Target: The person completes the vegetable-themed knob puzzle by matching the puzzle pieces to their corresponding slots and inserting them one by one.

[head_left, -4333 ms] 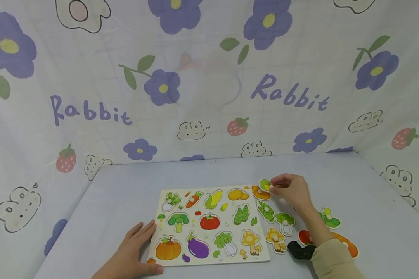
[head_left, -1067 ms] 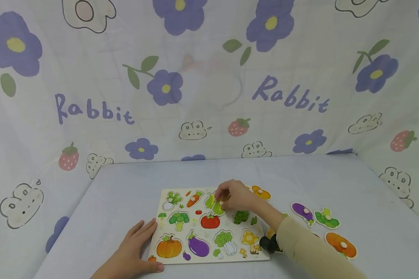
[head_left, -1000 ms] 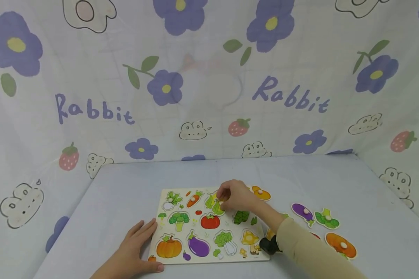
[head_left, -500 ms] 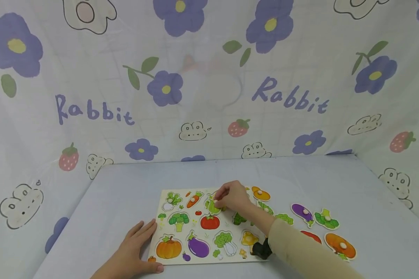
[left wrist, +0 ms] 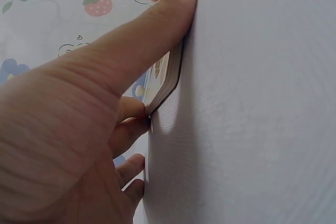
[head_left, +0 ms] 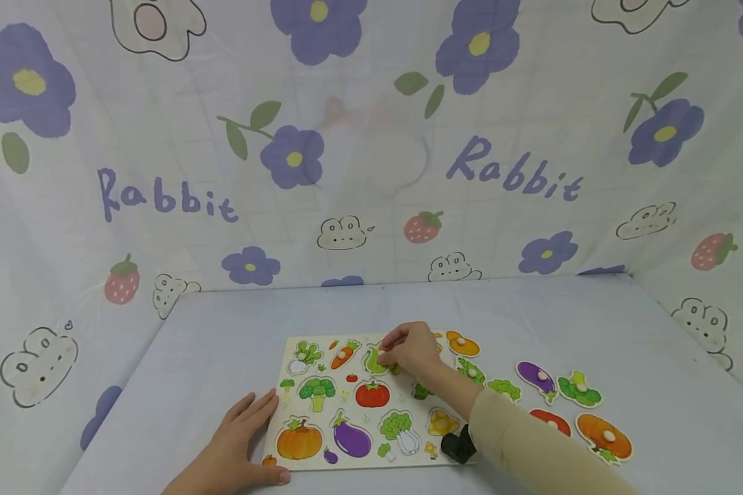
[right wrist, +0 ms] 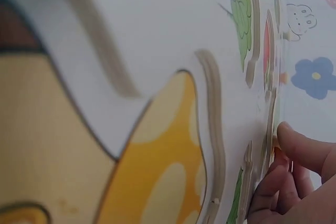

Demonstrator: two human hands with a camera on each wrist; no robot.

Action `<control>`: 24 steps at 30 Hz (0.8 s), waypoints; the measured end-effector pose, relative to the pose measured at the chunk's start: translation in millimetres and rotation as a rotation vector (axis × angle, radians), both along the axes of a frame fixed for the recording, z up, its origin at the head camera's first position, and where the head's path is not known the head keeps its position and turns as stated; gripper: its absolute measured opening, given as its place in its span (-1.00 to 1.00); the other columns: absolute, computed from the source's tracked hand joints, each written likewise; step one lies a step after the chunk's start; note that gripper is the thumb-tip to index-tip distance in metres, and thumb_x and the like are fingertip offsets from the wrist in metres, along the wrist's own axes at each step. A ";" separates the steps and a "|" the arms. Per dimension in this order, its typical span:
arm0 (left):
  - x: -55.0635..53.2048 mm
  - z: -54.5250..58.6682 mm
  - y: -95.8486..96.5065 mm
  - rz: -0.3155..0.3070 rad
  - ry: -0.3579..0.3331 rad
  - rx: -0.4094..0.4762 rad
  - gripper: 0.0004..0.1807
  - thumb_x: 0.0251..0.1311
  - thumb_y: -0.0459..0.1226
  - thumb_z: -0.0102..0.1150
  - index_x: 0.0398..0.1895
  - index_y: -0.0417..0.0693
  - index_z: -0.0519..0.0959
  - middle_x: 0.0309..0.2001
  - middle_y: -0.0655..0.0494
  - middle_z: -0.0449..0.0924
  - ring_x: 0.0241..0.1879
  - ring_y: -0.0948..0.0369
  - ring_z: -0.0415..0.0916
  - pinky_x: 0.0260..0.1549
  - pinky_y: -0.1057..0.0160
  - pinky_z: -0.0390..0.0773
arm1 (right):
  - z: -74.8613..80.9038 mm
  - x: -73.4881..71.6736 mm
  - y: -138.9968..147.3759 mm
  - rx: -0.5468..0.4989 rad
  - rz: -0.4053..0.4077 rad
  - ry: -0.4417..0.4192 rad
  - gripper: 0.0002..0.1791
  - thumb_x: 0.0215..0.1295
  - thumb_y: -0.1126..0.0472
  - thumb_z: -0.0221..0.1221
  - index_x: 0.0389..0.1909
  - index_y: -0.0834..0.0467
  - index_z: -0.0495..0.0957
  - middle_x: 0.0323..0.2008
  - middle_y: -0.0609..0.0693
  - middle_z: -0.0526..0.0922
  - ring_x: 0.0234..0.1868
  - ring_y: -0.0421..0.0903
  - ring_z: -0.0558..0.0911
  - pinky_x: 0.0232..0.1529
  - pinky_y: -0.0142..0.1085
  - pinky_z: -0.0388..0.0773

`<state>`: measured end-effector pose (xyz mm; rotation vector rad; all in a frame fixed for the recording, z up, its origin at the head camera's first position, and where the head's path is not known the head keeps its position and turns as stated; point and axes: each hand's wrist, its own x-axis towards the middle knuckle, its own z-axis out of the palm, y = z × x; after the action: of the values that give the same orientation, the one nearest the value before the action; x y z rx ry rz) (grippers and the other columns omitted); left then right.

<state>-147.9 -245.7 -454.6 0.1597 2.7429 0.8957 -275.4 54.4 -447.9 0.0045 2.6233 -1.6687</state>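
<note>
A wooden puzzle board [head_left: 374, 426] printed with vegetables lies on the table. My right hand [head_left: 415, 350] pinches the corn piece [head_left: 374, 366] by its knob, over the corn outline in the board's back row. In the right wrist view, the right hand's fingers [right wrist: 294, 182] show at the board's far side, behind the large mushroom outline [right wrist: 163, 161]. My left hand [head_left: 235, 440] rests at the board's left front corner; its thumb lies along the front edge and its fingers touch the left side. Carrot [head_left: 343, 355] and white radish [head_left: 305, 355] pieces sit in their outlines.
Loose knobbed pieces lie right of the board: potato [head_left: 462, 343], green leafy piece [head_left: 470, 371], bok choy [head_left: 504, 390], eggplant [head_left: 536, 379], broccoli [head_left: 580, 388], tomato [head_left: 554, 419] and pumpkin [head_left: 603, 436]. The right sleeve [head_left: 532, 447] covers part of that area. A patterned curtain [head_left: 371, 172] hangs behind.
My right hand has carried the corn piece from beside the potato piece left onto the board. Over the last second the piece turned and shifted left onto the corn outline. The left hand stayed put.
</note>
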 end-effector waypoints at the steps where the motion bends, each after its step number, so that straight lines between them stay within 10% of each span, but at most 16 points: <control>1: 0.0 0.0 0.3 0.008 -0.007 -0.003 0.32 -0.45 0.24 0.59 0.51 0.03 0.22 0.50 0.13 0.10 0.48 -0.13 -0.22 0.23 -0.39 0.07 | -0.5 -0.4 -0.8 -0.001 -0.009 0.000 -0.78 -0.09 0.40 0.52 -0.44 0.25 0.65 -0.53 -0.01 0.63 -0.47 -0.09 0.57 -0.43 -0.32 0.55; 24: -0.8 -2.3 -0.8 0.022 -0.026 0.002 0.34 -0.47 0.26 0.58 0.52 0.09 0.20 0.51 0.16 0.10 0.48 -0.11 -0.22 0.21 -0.39 0.13 | -1.2 -0.7 -9.2 0.034 -0.048 -0.027 -0.76 -0.03 0.36 0.50 -0.43 0.22 0.60 -0.50 0.01 0.58 -0.45 -0.07 0.55 -0.49 -0.35 0.54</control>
<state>-148.7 -246.5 -456.9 0.1171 2.7253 0.9002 -276.1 45.2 -449.1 0.0912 2.6523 -1.6256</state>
